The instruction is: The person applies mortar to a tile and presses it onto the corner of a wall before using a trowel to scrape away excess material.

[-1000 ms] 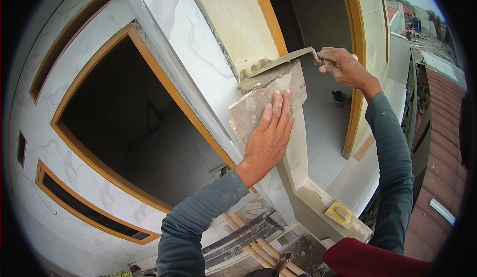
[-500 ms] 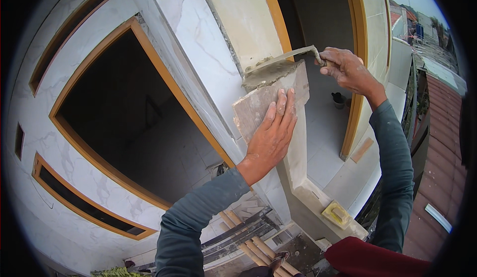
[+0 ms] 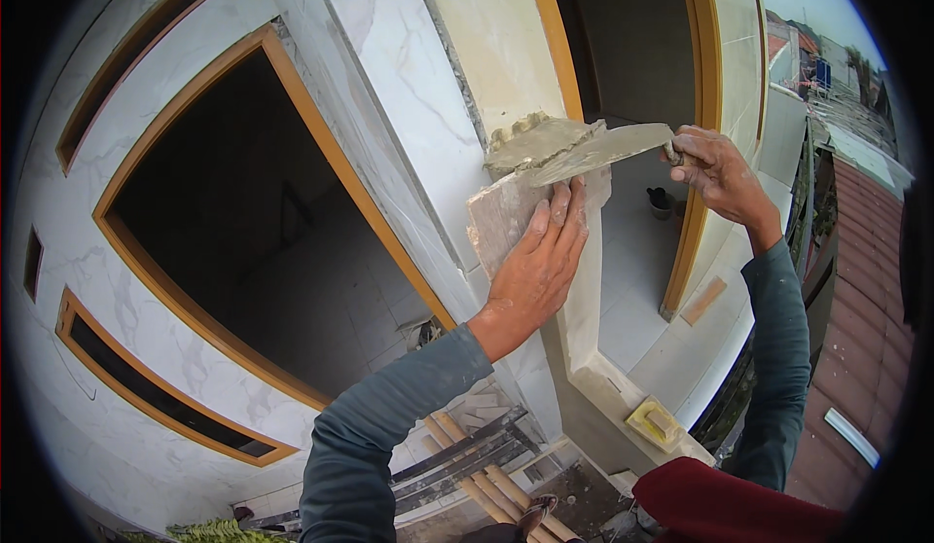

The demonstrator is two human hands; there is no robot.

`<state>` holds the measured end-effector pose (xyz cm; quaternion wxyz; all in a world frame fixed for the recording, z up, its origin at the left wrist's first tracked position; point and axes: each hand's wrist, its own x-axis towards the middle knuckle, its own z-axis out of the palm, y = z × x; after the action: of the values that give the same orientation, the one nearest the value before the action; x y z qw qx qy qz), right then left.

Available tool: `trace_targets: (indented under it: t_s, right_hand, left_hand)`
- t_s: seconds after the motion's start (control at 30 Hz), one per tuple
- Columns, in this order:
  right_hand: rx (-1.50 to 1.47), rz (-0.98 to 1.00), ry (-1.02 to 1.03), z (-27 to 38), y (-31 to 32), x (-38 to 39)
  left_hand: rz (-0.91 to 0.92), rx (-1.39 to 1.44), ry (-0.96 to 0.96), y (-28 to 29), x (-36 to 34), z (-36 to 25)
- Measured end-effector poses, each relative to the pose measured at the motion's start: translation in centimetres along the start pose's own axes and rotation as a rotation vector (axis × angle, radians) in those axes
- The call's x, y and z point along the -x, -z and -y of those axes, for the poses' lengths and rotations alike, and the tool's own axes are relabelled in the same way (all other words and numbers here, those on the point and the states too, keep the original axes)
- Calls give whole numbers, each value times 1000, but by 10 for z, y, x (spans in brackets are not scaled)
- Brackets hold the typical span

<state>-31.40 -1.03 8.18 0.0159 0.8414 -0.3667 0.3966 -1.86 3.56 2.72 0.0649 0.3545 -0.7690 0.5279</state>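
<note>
My left hand (image 3: 535, 275) lies flat with its fingers stretched over a thin, rough-edged board (image 3: 498, 222) against the front of a narrow wall end. My right hand (image 3: 720, 181) is closed round the handle of a trowel (image 3: 623, 148). The trowel's broad grey blade, smeared with mortar, reaches left over the board's top edge, just above my left fingertips. Wet grey mortar (image 3: 535, 142) sits on top of the wall end behind the board, touching the blade's tip. The blade hides part of the board's upper edge.
A yellow float (image 3: 656, 424) rests on the low ledge at lower right. Wooden-framed openings stand on the left and behind. A small pot (image 3: 662, 202) is on the tiled floor beyond the doorway. Bamboo poles (image 3: 506, 494) lie below me; a brown roof (image 3: 856, 300) is at right.
The trowel blade has come down and toward me, from the mortar's back edge to the board's top edge. My right hand has shifted right and slightly lower. My left hand stays on the board.
</note>
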Motion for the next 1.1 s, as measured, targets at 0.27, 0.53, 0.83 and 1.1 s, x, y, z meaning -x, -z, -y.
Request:
trace_targets:
  t_s: [0.27,0.53,0.83,1.1]
  right_hand:
    - [-27,-199,-144,9,-7,28]
    - [203,-174,44,-8,-13,-24]
    - [76,21,-40,-13,-24,-52]
    - [86,-100,-17,-43,-30,-25]
  left_hand:
    - [-49,16,6,-5,0,-2]
    - [-11,-8,8,-6,0,-1]
    - [6,-26,-7,-1,1,-3]
    - [-11,-21,9,-4,-1,-4]
